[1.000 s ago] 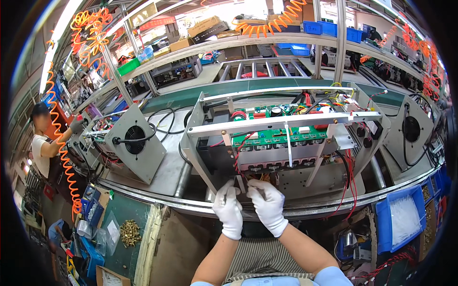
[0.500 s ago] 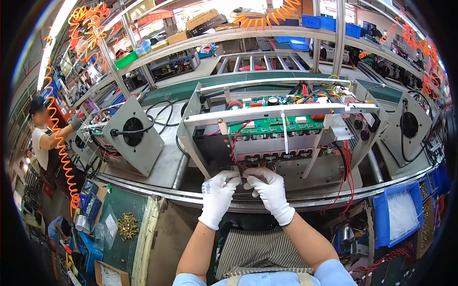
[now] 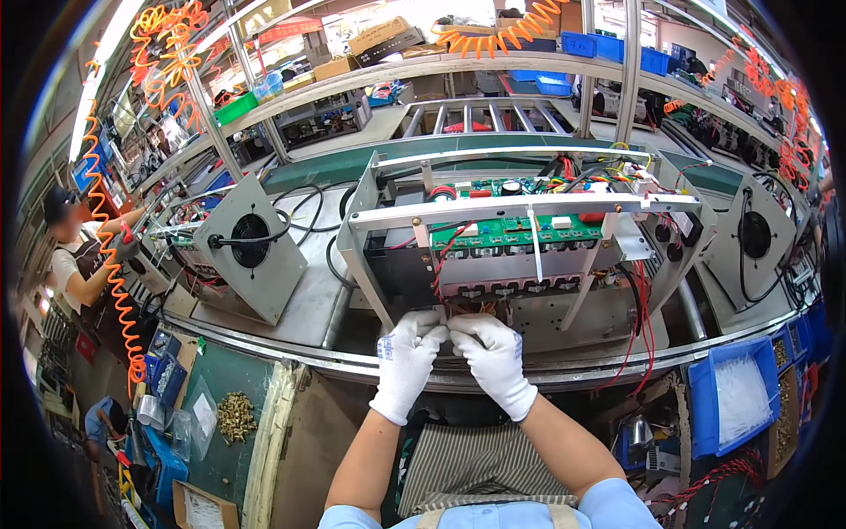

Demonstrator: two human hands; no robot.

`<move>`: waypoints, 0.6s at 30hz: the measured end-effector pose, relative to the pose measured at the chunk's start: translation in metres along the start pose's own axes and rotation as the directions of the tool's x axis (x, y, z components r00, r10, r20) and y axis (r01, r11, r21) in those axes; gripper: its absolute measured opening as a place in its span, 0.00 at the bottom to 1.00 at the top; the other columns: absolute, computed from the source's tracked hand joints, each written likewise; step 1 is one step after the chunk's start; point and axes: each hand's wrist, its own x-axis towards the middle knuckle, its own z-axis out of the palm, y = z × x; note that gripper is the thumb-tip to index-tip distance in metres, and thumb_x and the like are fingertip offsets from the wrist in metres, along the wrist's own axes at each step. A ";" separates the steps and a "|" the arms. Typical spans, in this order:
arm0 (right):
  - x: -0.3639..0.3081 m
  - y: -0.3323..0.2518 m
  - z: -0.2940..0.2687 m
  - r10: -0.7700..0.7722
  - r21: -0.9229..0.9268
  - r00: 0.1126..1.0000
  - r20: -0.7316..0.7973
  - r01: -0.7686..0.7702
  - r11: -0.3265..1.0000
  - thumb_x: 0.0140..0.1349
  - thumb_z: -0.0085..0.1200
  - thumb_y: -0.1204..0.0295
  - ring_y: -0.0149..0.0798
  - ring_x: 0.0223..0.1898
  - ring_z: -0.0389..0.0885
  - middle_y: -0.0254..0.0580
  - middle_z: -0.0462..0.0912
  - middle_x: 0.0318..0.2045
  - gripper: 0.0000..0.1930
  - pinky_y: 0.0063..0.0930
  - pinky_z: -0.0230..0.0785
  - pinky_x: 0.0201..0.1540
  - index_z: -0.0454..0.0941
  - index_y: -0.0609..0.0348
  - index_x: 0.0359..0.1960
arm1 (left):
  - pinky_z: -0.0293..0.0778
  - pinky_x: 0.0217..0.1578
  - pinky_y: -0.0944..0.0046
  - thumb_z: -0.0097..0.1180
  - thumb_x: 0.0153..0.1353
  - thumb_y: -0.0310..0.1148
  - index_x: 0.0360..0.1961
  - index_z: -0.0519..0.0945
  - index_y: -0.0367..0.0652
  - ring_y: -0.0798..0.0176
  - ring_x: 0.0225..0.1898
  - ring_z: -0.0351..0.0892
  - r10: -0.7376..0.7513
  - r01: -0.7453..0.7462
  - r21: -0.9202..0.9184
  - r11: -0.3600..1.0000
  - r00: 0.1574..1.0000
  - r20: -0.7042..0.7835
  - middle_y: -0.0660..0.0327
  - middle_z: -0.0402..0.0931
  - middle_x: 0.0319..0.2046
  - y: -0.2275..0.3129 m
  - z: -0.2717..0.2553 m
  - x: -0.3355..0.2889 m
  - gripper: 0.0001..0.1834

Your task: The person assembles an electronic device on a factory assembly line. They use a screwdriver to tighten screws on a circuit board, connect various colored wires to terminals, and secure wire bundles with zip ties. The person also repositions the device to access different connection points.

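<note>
Both my hands wear white gloves and meet at the front of an open metal chassis [image 3: 388, 214]. My left hand [image 3: 405, 368] and my right hand [image 3: 495, 363] are closed, thumbs against fingers, with their fingertips almost touching. Between them they pinch the lower part of thin red wires [image 3: 439, 273] that run down the chassis front; the exact ends are hidden. Above, a green circuit board [image 3: 489, 234] with components lies behind the front bar. A narrow white strip [image 3: 535, 249] hangs over that bar. More red wires [image 3: 641, 309] dangle at the right.
Grey units with fans stand left [image 3: 264, 256] and right [image 3: 749, 234]. Brass fittings [image 3: 236, 417] lie on a green surface at left. A blue bin [image 3: 702, 410] with thin white pieces is at right. A co-worker [image 3: 84, 256] stands at far left. Orange coiled hoses [image 3: 113, 273] hang down.
My fingertips have drawn closer together, the right hand shifting slightly left. The chassis sits slightly further right in view. The co-worker's arms have moved.
</note>
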 end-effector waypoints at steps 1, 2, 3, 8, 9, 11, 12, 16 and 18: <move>-0.004 0.001 0.003 -0.078 -0.036 0.997 -0.008 0.078 0.996 0.59 0.58 0.79 0.28 0.33 0.81 0.40 0.82 0.35 0.07 0.22 0.74 0.36 0.80 0.65 0.39 | 0.75 0.35 0.65 0.60 0.58 0.31 0.39 0.80 0.35 0.65 0.31 0.81 0.007 -0.004 0.098 0.995 0.999 -0.035 0.56 0.83 0.30 -0.002 0.001 0.002 0.11; -0.010 0.007 0.011 -0.183 0.004 0.982 -0.038 0.183 0.983 0.58 0.58 0.80 0.31 0.34 0.82 0.41 0.83 0.35 0.06 0.24 0.75 0.37 0.81 0.64 0.37 | 0.75 0.34 0.64 0.61 0.58 0.31 0.38 0.80 0.35 0.63 0.31 0.81 0.018 -0.004 0.195 0.981 0.997 -0.070 0.55 0.82 0.30 -0.002 0.002 0.006 0.11; -0.017 0.006 0.014 -0.229 -0.107 0.973 -0.002 0.228 0.968 0.57 0.58 0.81 0.36 0.36 0.83 0.43 0.83 0.35 0.06 0.26 0.75 0.39 0.81 0.62 0.37 | 0.75 0.34 0.63 0.62 0.57 0.31 0.37 0.79 0.35 0.61 0.30 0.81 0.033 -0.001 0.290 0.957 0.994 -0.103 0.55 0.82 0.31 -0.002 0.003 0.009 0.11; -0.045 0.012 0.012 -0.149 -0.176 0.980 0.130 0.171 0.969 0.57 0.58 0.76 0.42 0.40 0.83 0.45 0.84 0.38 0.08 0.30 0.75 0.44 0.82 0.59 0.39 | 0.75 0.31 0.58 0.58 0.59 0.30 0.38 0.79 0.36 0.51 0.28 0.82 0.237 -0.127 0.573 0.809 0.964 -0.122 0.48 0.81 0.30 -0.019 0.005 0.005 0.09; -0.055 0.015 0.007 -0.075 -0.161 0.978 0.192 0.107 0.981 0.58 0.58 0.74 0.42 0.40 0.83 0.45 0.84 0.38 0.08 0.30 0.75 0.44 0.82 0.59 0.39 | 0.76 0.31 0.60 0.57 0.59 0.28 0.40 0.79 0.37 0.52 0.28 0.82 0.309 -0.216 0.505 0.836 0.945 -0.107 0.50 0.80 0.29 -0.022 0.001 0.001 0.09; -0.071 0.037 -0.014 -0.056 -0.320 0.966 0.251 0.137 0.938 0.60 0.56 0.69 0.45 0.43 0.83 0.48 0.83 0.40 0.12 0.33 0.73 0.48 0.81 0.59 0.44 | 0.75 0.30 0.63 0.56 0.58 0.25 0.44 0.79 0.38 0.55 0.28 0.82 0.295 -0.235 0.415 0.879 0.952 -0.085 0.51 0.80 0.30 -0.031 -0.011 -0.011 0.12; -0.068 0.046 -0.019 -0.026 -0.383 0.990 0.141 0.079 0.920 0.61 0.54 0.70 0.45 0.42 0.83 0.48 0.83 0.38 0.13 0.34 0.73 0.47 0.79 0.60 0.46 | 0.75 0.29 0.63 0.57 0.56 0.23 0.49 0.78 0.42 0.56 0.28 0.81 0.349 -0.309 0.425 0.851 0.937 -0.019 0.54 0.80 0.31 -0.031 -0.018 -0.017 0.17; -0.026 0.044 -0.033 0.045 -0.647 0.998 0.051 -0.001 0.763 0.62 0.50 0.71 0.54 0.35 0.80 0.54 0.79 0.32 0.19 0.40 0.70 0.37 0.71 0.56 0.56 | 0.76 0.28 0.59 0.57 0.55 0.25 0.54 0.76 0.50 0.52 0.28 0.79 0.392 -0.501 0.589 0.635 0.865 0.313 0.59 0.78 0.30 0.009 -0.008 -0.006 0.23; -0.012 0.039 -0.035 0.107 -0.787 0.988 0.113 0.024 0.616 0.63 0.48 0.66 0.54 0.39 0.80 0.53 0.81 0.38 0.17 0.42 0.72 0.41 0.73 0.55 0.53 | 0.76 0.29 0.58 0.57 0.55 0.26 0.53 0.77 0.49 0.52 0.29 0.80 0.369 -0.513 0.590 0.624 0.858 0.357 0.58 0.78 0.31 0.006 -0.009 0.002 0.22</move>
